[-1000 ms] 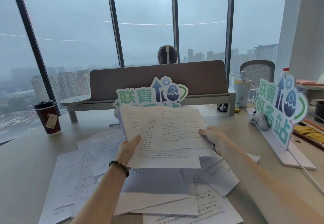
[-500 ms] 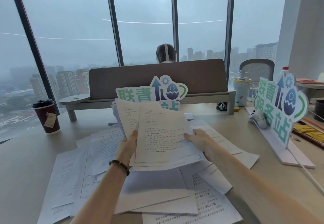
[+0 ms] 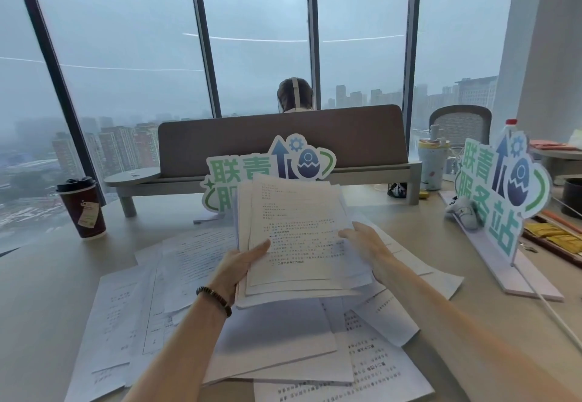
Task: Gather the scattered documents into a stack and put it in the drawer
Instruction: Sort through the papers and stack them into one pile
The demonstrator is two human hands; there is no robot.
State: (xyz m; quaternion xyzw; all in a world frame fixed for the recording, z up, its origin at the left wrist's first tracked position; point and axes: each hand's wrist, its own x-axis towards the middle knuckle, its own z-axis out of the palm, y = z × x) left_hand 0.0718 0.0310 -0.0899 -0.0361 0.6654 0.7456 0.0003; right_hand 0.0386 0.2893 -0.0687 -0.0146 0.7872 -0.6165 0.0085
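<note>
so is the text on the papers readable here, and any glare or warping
Head view: soft grey daylight, no hard shadows; print on the held stack too blurred to read; faint streak reflections on the window; wide-angle lens bends the window frames outward.

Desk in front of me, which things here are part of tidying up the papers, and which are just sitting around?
Part of the job:
held stack of papers, gripped by left hand and right hand
loose sheets on the desk

Just lying about:
coffee cup
two standing signs
tumbler
</note>
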